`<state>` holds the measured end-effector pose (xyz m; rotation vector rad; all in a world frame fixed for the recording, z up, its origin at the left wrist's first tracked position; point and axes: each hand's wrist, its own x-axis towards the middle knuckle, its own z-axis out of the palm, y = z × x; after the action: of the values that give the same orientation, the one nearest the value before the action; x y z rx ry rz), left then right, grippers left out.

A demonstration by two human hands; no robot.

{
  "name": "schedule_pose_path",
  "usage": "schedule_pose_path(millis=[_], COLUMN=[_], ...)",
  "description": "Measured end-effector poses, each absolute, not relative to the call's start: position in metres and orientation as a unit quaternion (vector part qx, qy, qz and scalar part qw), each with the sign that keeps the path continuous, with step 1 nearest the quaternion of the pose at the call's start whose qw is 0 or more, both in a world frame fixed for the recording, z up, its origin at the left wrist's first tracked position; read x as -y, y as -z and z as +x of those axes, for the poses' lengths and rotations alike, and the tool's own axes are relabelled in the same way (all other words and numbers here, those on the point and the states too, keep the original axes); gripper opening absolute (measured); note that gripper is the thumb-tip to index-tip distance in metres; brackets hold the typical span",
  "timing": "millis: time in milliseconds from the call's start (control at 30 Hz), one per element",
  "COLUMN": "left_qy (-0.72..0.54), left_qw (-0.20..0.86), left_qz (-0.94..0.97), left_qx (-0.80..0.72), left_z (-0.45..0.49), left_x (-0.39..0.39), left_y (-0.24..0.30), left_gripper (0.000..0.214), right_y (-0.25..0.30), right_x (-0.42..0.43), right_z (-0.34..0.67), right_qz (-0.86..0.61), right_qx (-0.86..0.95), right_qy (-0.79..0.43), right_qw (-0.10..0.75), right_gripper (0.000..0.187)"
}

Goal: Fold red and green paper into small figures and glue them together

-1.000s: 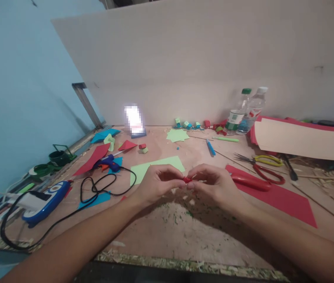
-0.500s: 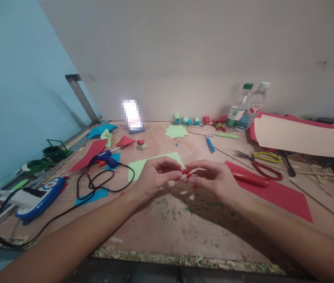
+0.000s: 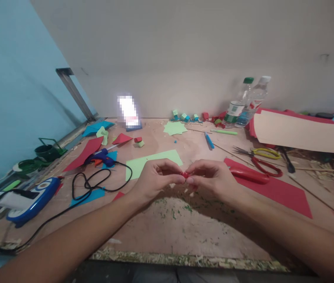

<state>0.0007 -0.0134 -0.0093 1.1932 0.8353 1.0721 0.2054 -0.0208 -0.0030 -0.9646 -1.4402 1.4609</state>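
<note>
While the left hand pinches one side of a small red piece between thumb and fingers, the right hand grips its other side in the same way, the fingertips of each barely parted around it. The piece is held above the wooden table, near the right end of a light green sheet.

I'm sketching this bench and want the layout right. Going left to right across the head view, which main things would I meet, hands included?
Blue-and-white object, purple glue gun, left hand, small red piece, right hand, tan sheet.
</note>
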Motion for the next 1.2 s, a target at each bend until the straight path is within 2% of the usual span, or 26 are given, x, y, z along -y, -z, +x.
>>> schedule_pose_path(millis=[300, 600, 767, 933, 1200], left_qy=[-0.510, -0.504, -0.507, -0.503, -0.489], left_qw=[0.558, 0.548, 0.524, 0.511, 0.526], left_qz=[0.519, 0.535, 0.556, 0.573, 0.597], left_qx=[-0.398, -0.400, -0.399, -0.396, -0.356], left_z=[-0.008, -0.010, -0.006, -0.007, -0.007], left_x=[0.003, 0.003, 0.007, 0.008, 0.011], left_y=[0.004, 0.001, -0.001, 0.000, 0.006], left_gripper=[0.023, 0.030, 0.021, 0.011, 0.007], right_y=[-0.001, 0.008, 0.009, 0.005, 0.005], right_x=[0.019, 0.019, 0.021, 0.021, 0.022], right_z=[0.207, 0.203, 0.201, 0.200, 0.201], right_qz=[-0.377, -0.397, -0.393, -0.397, -0.386], right_qx=[0.544, 0.507, 0.523, 0.527, 0.535], right_qy=[-0.597, -0.640, -0.626, -0.611, -0.615], right_qw=[0.453, 0.420, 0.425, 0.438, 0.432], right_gripper=[0.030, 0.039, 0.032, 0.035, 0.030])
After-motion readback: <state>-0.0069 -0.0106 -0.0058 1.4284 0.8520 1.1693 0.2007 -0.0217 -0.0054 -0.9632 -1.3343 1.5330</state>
